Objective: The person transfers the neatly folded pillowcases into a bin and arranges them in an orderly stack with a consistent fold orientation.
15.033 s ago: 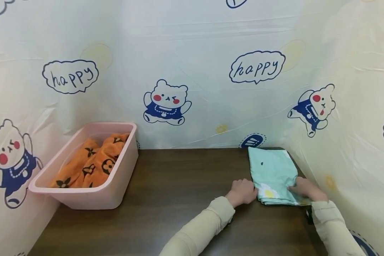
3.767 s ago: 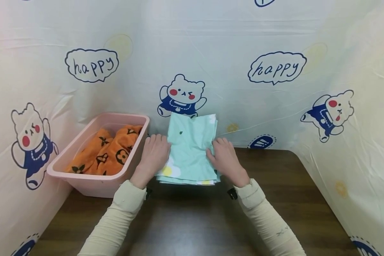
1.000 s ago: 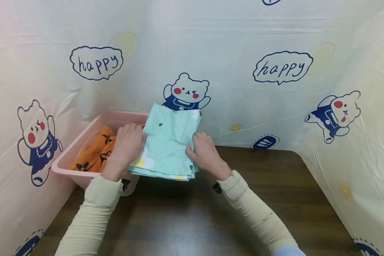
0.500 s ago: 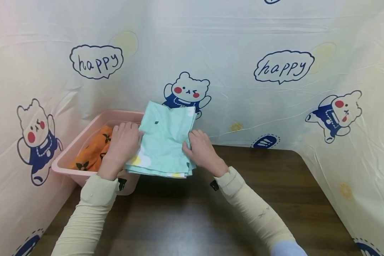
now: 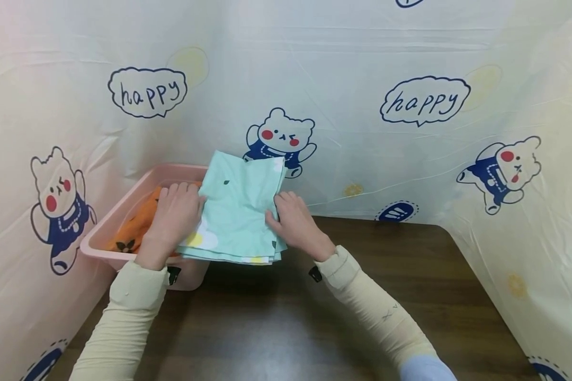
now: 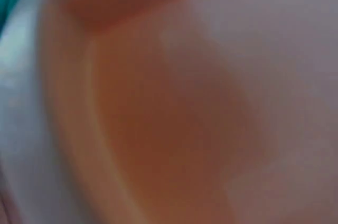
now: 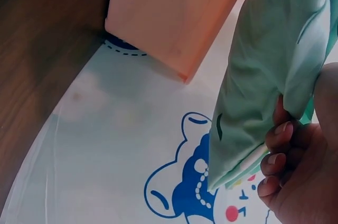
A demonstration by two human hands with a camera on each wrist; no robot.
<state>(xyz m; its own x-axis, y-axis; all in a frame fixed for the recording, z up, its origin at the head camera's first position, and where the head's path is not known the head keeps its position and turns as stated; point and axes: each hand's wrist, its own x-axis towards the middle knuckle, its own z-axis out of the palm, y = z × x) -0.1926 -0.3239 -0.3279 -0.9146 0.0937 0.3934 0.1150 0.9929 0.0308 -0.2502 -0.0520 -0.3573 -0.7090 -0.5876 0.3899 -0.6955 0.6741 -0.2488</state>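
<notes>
A folded mint-green cloth (image 5: pixel 238 206) with white and yellow flower prints is held up in the air between both hands. My left hand (image 5: pixel 175 214) grips its left edge, over the pink bin (image 5: pixel 195 275). On the opposite edge, my right hand (image 5: pixel 297 222) pinches the cloth, thumb on top. In the right wrist view the fingers of the right hand (image 7: pixel 285 166) curl under the folded layers of the cloth (image 7: pixel 253 86). Orange cloth with dark motifs (image 5: pixel 135 225) lies inside the bin, partly hidden by the left hand. The left wrist view is blurred, mostly pink and orange.
The dark brown wooden table (image 5: pixel 362 296) stretches below and to the right of the hands. A pale printed sheet (image 5: pixel 343 159) with bears and "happy" bubbles forms walls at the back and both sides. The bin stands at the table's back left.
Fifteen seconds ago the mint cloth lay at the table's right side. Both hands have since lifted it and carried it left, where it now overlaps the bin's right part.
</notes>
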